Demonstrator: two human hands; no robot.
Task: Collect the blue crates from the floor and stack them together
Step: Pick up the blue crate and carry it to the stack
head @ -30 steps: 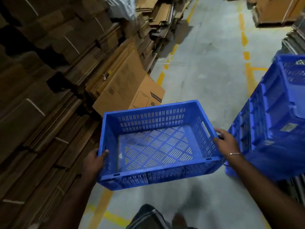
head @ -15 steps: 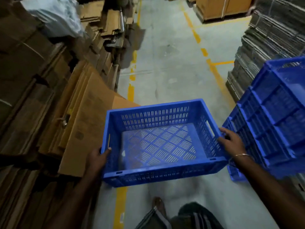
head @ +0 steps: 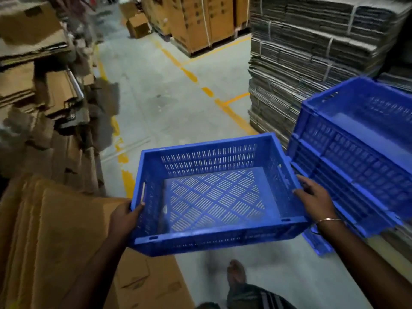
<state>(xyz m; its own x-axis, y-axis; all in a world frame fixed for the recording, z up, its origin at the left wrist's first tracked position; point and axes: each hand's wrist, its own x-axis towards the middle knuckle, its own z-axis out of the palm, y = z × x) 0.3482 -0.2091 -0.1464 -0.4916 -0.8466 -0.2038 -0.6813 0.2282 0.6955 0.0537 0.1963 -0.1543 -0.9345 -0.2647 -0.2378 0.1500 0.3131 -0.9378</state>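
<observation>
The crate (head: 214, 192) is showing bright blue, its floor slotted in a diamond lattice. Yellow lines (head: 231, 112) are crossing grey floor (head: 169, 103). Cardboard (head: 44, 237) is showing brown, bundles (head: 312, 54) grey.

the crate (head: 214, 192) hangs above the floor (head: 178, 103), held between the left hand (head: 124, 217) and right hand (head: 314, 201). just right of it stands the crate stack (head: 361, 157); bundled sheets (head: 312, 52) rise behind, flattened cardboard (head: 44, 230) lies left.
</observation>
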